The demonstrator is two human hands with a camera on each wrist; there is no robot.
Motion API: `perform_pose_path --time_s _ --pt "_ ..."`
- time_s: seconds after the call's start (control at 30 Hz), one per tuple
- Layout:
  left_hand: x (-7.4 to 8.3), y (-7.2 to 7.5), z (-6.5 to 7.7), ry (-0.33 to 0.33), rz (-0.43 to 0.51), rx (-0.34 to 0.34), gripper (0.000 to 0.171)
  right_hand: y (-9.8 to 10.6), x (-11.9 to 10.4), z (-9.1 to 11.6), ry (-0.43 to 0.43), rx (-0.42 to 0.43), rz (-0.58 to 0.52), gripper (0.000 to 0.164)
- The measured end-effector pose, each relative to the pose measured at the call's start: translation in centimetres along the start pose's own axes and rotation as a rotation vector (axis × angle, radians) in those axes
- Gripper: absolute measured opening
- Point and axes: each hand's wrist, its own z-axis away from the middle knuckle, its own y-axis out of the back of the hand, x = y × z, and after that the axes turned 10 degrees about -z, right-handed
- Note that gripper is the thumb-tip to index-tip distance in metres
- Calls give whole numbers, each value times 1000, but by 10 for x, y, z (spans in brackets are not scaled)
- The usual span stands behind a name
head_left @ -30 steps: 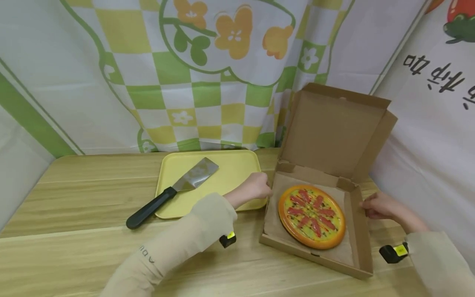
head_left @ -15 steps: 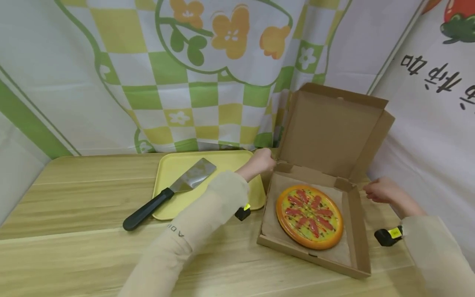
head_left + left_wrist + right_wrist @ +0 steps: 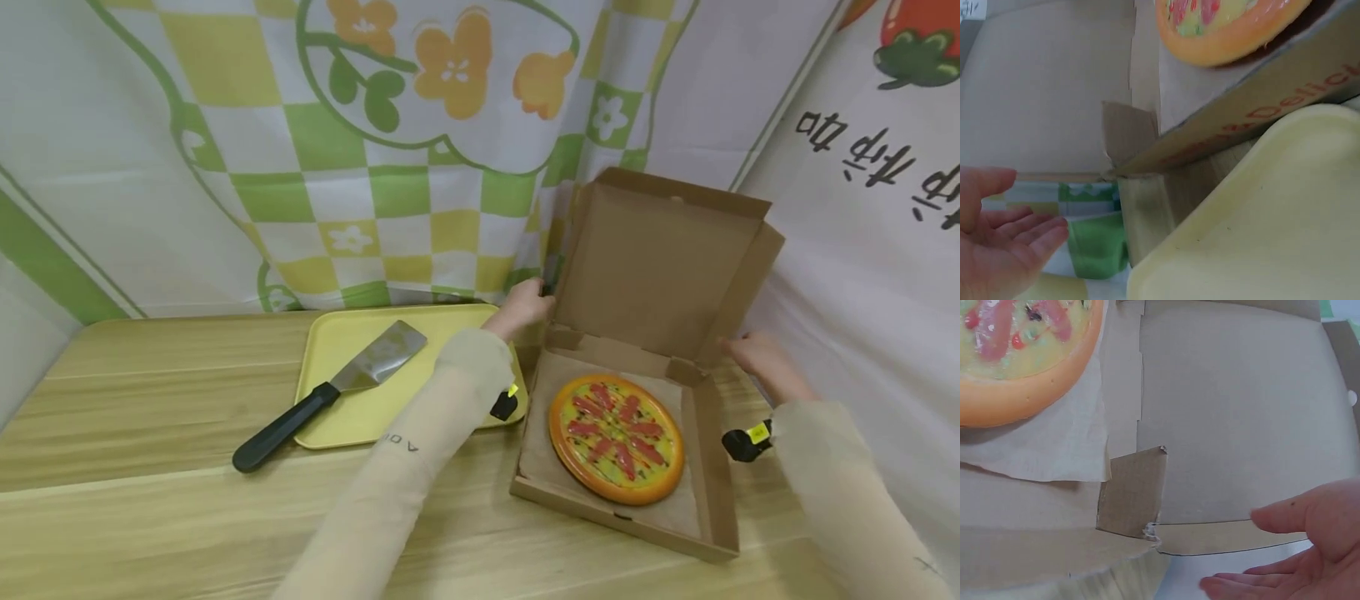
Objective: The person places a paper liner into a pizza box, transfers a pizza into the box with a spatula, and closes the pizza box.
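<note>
A cardboard pizza box [image 3: 648,258] stands on the table with its lid raised. Inside it, on brown paper, lies a pizza [image 3: 617,439] with an orange crust and red strips. My left hand [image 3: 528,304] is at the left edge of the lid near the hinge; in the left wrist view its fingers [image 3: 1029,234] are extended and the thumb is apart from them. On the opposite side my right hand [image 3: 765,362] is beside the lid's lower right edge. The right wrist view shows its thumb in front of the lid's side flap [image 3: 1229,536] and its fingers below, loosely extended.
A yellow tray [image 3: 450,408] sits left of the box, partly under my left arm. Across it lies a spatula [image 3: 333,392] with a black handle reaching past the tray's edge. A checked curtain [image 3: 412,200] hangs behind the table, and white cloth [image 3: 840,275] hangs at the right.
Both hands have moved up and away from the box's tray part, along its sides to the lid. The pizza, box and spatula keep their places; the view has shifted slightly.
</note>
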Motion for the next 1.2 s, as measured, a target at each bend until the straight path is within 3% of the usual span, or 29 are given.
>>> perform_pose_path --time_s 0.17,0.23,0.33,0.47,0.53,0.6,0.63,0.7,0.8,0.87,0.9,0.93,1.0,1.2 --pt "-4 -8 -11 13 29 -6 57 -4 0 -6 -31 41 -139 70" --pt "-10 -21 -27 1 21 -1 58 -5 1 -9 -8 90 -170 67" --pt "-30 -52 -68 -12 32 -10 61 -8 1 -13 43 182 -158 54" --pt "-71 -111 -140 -104 21 91 61 -13 0 -19 95 275 -139 38" --pt "-79 -127 -156 -130 2 131 57 -14 -1 -20 110 299 -156 34" --pt "-67 -119 -144 -122 -14 136 51 -15 -1 -21 115 305 -194 31" --pt "-55 -107 -128 -109 -25 136 46 -15 -1 -22 113 304 -223 30" --pt "-22 -69 -78 -75 -33 142 36 -14 0 -23 98 291 -298 28" --pt "32 1 10 -25 -4 144 30 -12 1 -23 69 266 -411 28" --pt "58 36 55 -5 1 175 30 -11 1 -22 56 249 -460 30" --pt "67 47 71 -15 -10 210 30 -11 0 -21 60 246 -468 34" --pt "76 58 84 1 -18 202 29 -10 0 -20 67 245 -473 36" --pt "83 65 95 -13 -54 233 28 -9 -1 -18 81 240 -492 38" --pt "85 68 98 -72 -102 250 32 -4 -5 -7 93 247 -449 34"
